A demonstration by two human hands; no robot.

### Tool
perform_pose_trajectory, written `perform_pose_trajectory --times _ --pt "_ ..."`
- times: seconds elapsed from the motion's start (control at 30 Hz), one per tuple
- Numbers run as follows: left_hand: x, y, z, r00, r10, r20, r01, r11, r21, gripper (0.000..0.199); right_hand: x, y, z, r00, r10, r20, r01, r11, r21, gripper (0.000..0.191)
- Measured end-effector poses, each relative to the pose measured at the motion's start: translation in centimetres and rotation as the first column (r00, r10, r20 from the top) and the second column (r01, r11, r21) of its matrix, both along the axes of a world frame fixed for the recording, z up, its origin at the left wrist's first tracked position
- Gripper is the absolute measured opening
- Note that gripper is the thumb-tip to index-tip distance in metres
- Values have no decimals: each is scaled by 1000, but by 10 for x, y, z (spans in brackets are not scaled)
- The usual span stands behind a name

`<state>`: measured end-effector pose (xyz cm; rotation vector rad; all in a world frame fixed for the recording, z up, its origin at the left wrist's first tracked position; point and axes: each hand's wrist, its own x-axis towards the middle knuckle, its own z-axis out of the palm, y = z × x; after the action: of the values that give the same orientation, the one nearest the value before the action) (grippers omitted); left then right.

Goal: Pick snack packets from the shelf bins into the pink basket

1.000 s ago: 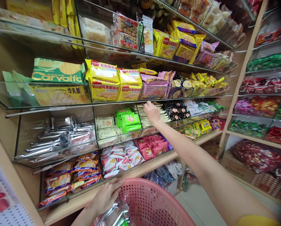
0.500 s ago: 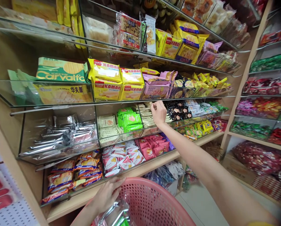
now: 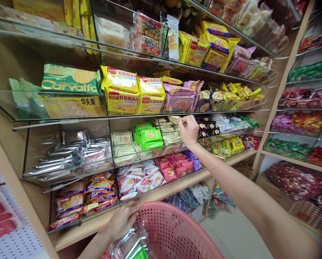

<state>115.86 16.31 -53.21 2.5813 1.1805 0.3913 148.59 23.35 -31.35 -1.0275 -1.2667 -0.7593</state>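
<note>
My right hand point(image 3: 189, 130) reaches into the glass-fronted middle shelf, its thumb and fingers pinched on the end of a cream snack packet point(image 3: 174, 119). Below it lies a stack of like cream packets point(image 3: 169, 133), with bright green packets point(image 3: 149, 136) to the left and black packets point(image 3: 207, 126) to the right. Lower down, my left hand point(image 3: 123, 220) is closed over the near-left rim of a pink plastic basket point(image 3: 186, 225). Inside the basket, beside that hand, are silver and green wrapped packets point(image 3: 135, 244), partly hidden by the wrist.
Glass dividers and shelf edges front every row. Yellow wafer packs point(image 3: 123, 88) fill the shelf above; silver packets point(image 3: 77, 153) lie at left. Orange packets point(image 3: 87, 196) and pink packets point(image 3: 175, 167) occupy the lowest row. Another rack of candy point(image 3: 303, 124) stands at right.
My right hand has drawn slightly right and down, and the cream packet in its fingers shows more clearly. My left hand stays at the basket rim.
</note>
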Motion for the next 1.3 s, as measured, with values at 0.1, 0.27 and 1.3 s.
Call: perform_pose_trajectory --times 0.1,0.27,1.3 --pt "-1 1 -1 1000 6 -4 -6 1000 -5 44 4 -11 -2 1000 2 22 -2 1000 7 18" --pt "0 1 1 1000 -15 6 15 1000 -4 44 10 -54 -6 995 90 33 -92 993 69 19" --pt "0 -1 1 999 -40 -8 40 999 9 44 -75 -177 -208 374 722 582 359 466 -809 10"
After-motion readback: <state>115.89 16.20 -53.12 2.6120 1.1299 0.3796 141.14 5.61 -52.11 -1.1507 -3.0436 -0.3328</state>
